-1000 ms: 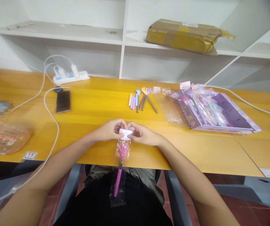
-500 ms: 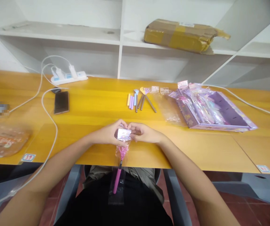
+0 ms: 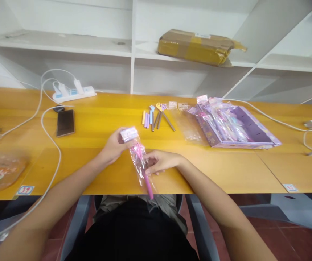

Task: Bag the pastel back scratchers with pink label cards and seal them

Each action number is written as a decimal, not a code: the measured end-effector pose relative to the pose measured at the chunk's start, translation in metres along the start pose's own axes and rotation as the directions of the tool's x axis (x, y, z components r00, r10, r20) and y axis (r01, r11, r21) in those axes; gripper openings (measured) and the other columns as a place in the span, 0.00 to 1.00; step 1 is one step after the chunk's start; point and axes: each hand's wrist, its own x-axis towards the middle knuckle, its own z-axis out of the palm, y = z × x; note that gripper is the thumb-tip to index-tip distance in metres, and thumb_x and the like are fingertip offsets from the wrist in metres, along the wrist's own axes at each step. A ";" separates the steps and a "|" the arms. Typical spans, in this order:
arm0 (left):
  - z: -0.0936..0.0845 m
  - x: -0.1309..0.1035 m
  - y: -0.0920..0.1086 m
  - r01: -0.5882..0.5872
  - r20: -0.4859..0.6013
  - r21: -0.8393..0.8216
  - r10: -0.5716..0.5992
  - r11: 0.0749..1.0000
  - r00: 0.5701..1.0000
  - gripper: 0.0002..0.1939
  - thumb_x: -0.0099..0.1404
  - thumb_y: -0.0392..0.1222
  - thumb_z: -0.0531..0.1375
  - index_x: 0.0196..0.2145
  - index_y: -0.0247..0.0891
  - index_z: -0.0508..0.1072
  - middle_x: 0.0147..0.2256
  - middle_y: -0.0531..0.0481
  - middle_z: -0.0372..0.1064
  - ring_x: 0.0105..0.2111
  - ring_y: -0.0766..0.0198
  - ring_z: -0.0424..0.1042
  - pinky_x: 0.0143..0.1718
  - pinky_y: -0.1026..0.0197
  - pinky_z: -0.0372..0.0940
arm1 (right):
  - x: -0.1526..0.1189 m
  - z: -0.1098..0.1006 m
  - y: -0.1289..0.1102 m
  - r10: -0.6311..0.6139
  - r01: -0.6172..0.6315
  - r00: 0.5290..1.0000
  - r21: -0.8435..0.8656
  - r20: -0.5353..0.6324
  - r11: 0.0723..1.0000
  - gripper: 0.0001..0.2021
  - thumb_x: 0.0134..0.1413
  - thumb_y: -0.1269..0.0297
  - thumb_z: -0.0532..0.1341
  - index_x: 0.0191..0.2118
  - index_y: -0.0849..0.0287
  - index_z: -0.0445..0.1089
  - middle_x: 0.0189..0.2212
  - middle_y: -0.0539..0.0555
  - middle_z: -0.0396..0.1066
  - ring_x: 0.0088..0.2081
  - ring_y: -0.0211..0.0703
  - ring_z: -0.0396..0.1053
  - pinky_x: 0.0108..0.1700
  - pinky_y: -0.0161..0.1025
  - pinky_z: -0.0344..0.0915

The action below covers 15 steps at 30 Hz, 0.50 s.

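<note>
A pink back scratcher [image 3: 147,185] in a clear plastic bag with a printed header card [image 3: 129,134] slants over the table's front edge, its pink handle pointing toward me. My left hand [image 3: 115,145] is closed on the bag's top, just below the card. Around the bag's middle, the fingers of my right hand [image 3: 160,161] are closed on the back scratcher's shaft. Further back lie unwrapped back scratchers with blue, yellow and purple claw heads [image 3: 160,107], beside several short coloured handle sleeves [image 3: 146,119].
At right, a purple display box [image 3: 243,145] holds several bagged back scratchers [image 3: 224,123]; clear bags [image 3: 185,125] lie beside it. A phone [image 3: 65,123], white cable [image 3: 59,152] and power strip [image 3: 74,93] occupy the left. A taped carton [image 3: 194,47] sits on the shelf.
The bagged back scratcher has been raised and tilted, its lower end now further right. My right hand has moved from the header card down to the shaft. The view has shifted slightly.
</note>
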 end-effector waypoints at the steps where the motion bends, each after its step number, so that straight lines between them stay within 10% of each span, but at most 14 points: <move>1: 0.000 0.001 0.001 -0.018 -0.058 -0.031 0.016 0.999 0.998 0.28 0.53 0.41 0.80 0.48 0.39 0.75 0.46 0.48 0.78 0.46 0.59 0.78 0.50 0.56 0.73 | 0.001 0.000 0.001 0.004 -0.004 1.000 -0.009 -0.019 1.000 0.21 0.57 0.47 0.75 0.40 0.62 0.74 0.22 0.44 0.71 0.20 0.30 0.65 0.19 0.28 0.60; 6: 0.000 0.005 0.009 -0.071 -0.178 -0.114 0.050 0.991 0.983 0.24 0.57 0.46 0.78 0.44 0.39 0.73 0.46 0.48 0.79 0.43 0.61 0.79 0.47 0.58 0.73 | -0.002 -0.012 0.006 -0.095 0.076 0.961 -0.083 -0.261 0.994 0.22 0.56 0.45 0.74 0.39 0.61 0.76 0.26 0.47 0.75 0.25 0.36 0.70 0.28 0.33 0.67; 9: -0.002 0.005 0.011 -0.055 -0.154 -0.131 0.034 0.990 0.987 0.21 0.63 0.51 0.74 0.45 0.39 0.72 0.46 0.46 0.80 0.39 0.61 0.81 0.47 0.55 0.74 | -0.016 -0.034 0.003 -0.232 0.099 0.822 -0.271 -0.520 0.958 0.19 0.59 0.47 0.71 0.42 0.60 0.76 0.37 0.54 0.81 0.36 0.44 0.76 0.40 0.39 0.72; 11: -0.003 0.005 0.012 -0.024 -0.128 -0.124 0.008 0.992 0.992 0.19 0.65 0.51 0.71 0.45 0.39 0.71 0.45 0.46 0.80 0.37 0.60 0.82 0.46 0.54 0.74 | -0.035 -0.053 0.000 -0.285 -0.115 0.581 -0.423 -0.762 0.899 0.15 0.63 0.52 0.68 0.45 0.59 0.76 0.40 0.57 0.81 0.40 0.48 0.77 0.45 0.42 0.72; 15: -0.002 0.003 0.012 0.017 -0.062 -0.091 -0.022 0.996 0.998 0.17 0.65 0.48 0.69 0.45 0.39 0.70 0.41 0.48 0.80 0.33 0.61 0.81 0.41 0.55 0.73 | -0.092 -0.093 -0.002 -0.406 -0.621 -0.108 -0.257 -0.908 0.741 0.16 0.68 0.59 0.59 0.56 0.56 0.76 0.44 0.61 0.81 0.43 0.53 0.76 0.49 0.47 0.70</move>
